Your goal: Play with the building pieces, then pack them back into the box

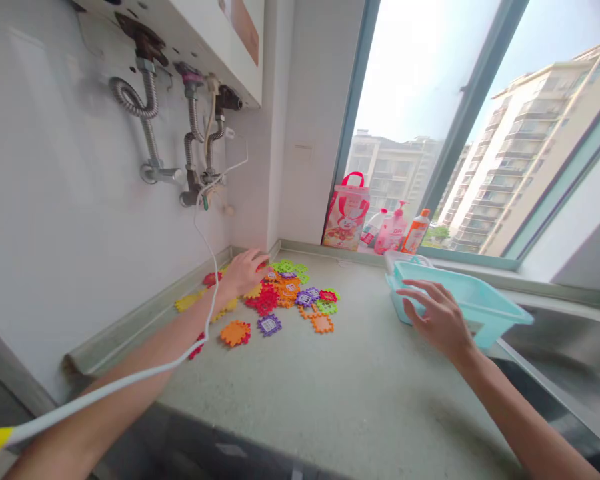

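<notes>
Loose plastic pieces (266,299) lie under and beside the left hand (243,272), fingers bent, grip hidden — a hasty sweep could scatter them; the right hand (443,321), fingers spread beside the turquoise basket (503,308), could nudge it

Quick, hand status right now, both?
Left hand: over the pieces; whether it grips one can't be told.
Right hand: open, by the basket, nothing seen in it.

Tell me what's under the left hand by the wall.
Just below the left hand, a yellow toothed piece and red toothed pieces show on the counter. Whatever lies directly beneath the hand is covered, so I can't identify it.
</notes>
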### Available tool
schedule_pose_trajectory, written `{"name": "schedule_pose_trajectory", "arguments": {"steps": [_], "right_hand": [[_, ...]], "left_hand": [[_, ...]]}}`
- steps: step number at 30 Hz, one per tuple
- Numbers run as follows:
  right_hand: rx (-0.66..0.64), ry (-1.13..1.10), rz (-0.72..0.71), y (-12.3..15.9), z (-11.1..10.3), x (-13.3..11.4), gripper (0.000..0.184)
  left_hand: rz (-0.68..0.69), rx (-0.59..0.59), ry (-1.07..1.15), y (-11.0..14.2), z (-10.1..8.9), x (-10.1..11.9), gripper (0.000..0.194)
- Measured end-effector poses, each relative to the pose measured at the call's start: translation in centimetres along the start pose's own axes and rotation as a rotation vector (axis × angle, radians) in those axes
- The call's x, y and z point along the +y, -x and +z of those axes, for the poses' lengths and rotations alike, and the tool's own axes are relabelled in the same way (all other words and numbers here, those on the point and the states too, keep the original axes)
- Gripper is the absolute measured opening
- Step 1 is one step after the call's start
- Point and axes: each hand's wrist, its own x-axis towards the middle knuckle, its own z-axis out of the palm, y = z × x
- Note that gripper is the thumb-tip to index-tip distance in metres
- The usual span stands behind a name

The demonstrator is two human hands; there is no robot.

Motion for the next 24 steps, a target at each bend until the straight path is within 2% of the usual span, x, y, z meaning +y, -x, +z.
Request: {"name": "schedule_pose_trajectory", "arguments": {"steps": [3,6,8,12,14,17,21,24], "right_hand": [[-0.157,-0.150,-0.076,0.1,1.4,-2.7,0.023],[-0.297,-0.228,-0.090,0.7,2.7,-4.1,0.025],[-0.351,-0.253,-0.077,1.3,3.4,-4.4,0.026],[-0.405,-0.292,-0.019,2.1,4.1,-4.2,0.027],[-0.436,-0.313,0.010,2.3,4.3,-4.2,0.028],[-0.468,-0.350,0.046,2.5,4.6,-4.3,0.027],[-0.488,-0.398,0.088,2.7,5.2,-4.8,0.027],[-0.522,-0.415,0.099,2.9,5.7,-5.1,0.028]], "left_hand": [[-0.018,0.094,-0.033,-0.2,-1.7,-3.0,0.040],[-0.013,0.049,-0.086,-0.2,-2.4,-4.7,0.030],[0.041,-0.015,-0.087,-0.1,-2.3,-4.6,0.030],[0.248,-0.162,0.007,0.3,-1.5,-2.5,0.036],[0.295,-0.239,0.053,0.5,-1.1,-1.7,0.036],[0.263,-0.331,0.069,0.7,-0.9,-1.9,0.029],[0.190,-0.422,0.028,0.4,-0.9,-3.6,0.031],[0.146,-0.373,-0.055,0.0,-0.6,-3.9,0.032]]}}
